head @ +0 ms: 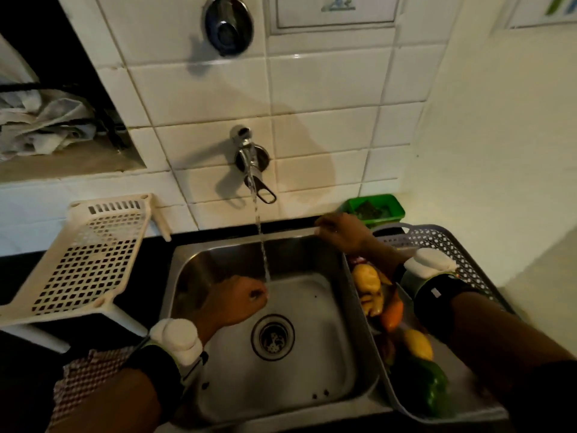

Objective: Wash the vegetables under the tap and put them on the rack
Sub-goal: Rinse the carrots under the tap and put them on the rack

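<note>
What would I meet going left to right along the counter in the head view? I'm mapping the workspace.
White rack → left hand under the water stream → sink drain → right hand at the sink's back rim → grey basket holding the vegetables.

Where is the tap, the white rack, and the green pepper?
tap (pixel 249 157), head view, on its shiny metal body at the wall.
white rack (pixel 90 257), head view, middle of its holed top.
green pepper (pixel 434 387), head view, on its glossy side.

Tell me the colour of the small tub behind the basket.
Green: the tub shows best in the head view.
</note>
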